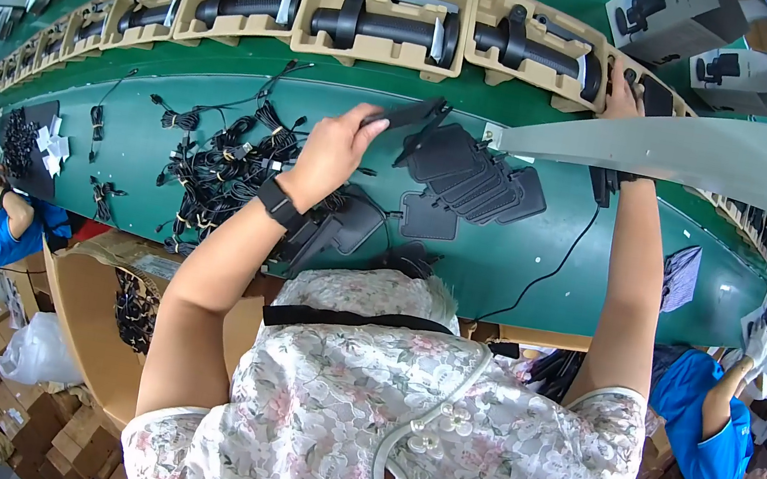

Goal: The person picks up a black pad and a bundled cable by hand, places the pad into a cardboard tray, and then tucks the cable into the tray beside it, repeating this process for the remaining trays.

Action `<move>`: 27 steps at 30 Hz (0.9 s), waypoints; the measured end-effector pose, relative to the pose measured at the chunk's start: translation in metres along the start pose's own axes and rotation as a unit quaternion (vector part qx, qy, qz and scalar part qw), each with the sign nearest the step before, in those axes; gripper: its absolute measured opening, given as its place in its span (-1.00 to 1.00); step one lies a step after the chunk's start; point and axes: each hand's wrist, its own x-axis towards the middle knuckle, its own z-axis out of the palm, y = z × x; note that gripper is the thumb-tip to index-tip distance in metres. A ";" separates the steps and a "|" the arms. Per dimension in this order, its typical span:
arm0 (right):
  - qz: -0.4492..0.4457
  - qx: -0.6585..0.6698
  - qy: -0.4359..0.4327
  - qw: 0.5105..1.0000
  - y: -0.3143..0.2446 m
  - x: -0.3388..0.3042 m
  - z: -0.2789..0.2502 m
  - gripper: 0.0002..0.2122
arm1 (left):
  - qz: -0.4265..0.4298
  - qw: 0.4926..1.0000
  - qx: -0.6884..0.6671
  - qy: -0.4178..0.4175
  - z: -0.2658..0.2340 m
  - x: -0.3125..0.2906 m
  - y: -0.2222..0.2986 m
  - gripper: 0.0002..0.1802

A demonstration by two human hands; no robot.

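Observation:
My left hand, a dark watch on its wrist, is closed on a flat black plate, with the thumb on top. The plate is tilted above a fanned stack of similar black plates with rounded corners. My right hand reaches to a moulded pulp tray at the far right, fingers stretched against its edge beside a black part. A curved translucent strip crosses my right wrist and hides part of it. Left of the plates lies a heap of bundled black cables.
A row of beige pulp trays holding black stand parts runs along the far green belt. White printed boxes stand at the far right. An open carton is at my near left. Blue-clad people work on both sides.

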 end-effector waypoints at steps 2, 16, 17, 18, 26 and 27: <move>0.010 0.019 -0.011 1.000 0.012 -0.002 0.008 -0.53 | -0.055 0.994 -0.090 0.006 -0.010 0.006 0.011 -0.71; 0.012 0.032 0.002 0.999 -0.059 0.014 -0.141 -0.61 | -0.082 0.756 -0.646 -0.069 -0.019 0.062 0.071 -0.60; -0.009 0.311 -0.092 0.946 -0.064 0.010 -0.146 -0.63 | -0.066 0.740 -0.663 -0.093 -0.016 0.072 0.078 -0.59; -0.031 0.563 -0.176 0.807 -0.066 0.007 -0.148 -0.65 | -0.050 0.723 -0.679 -0.116 -0.011 0.083 0.085 -0.58; -0.062 0.815 -0.206 0.537 -0.091 -0.004 -0.149 -0.77 | -0.069 0.635 -0.714 -0.286 0.039 0.126 0.124 -0.55; -0.020 0.805 -0.168 0.569 -0.075 0.003 -0.132 -0.81 | -0.069 0.632 -0.713 -0.295 0.038 0.123 0.128 -0.55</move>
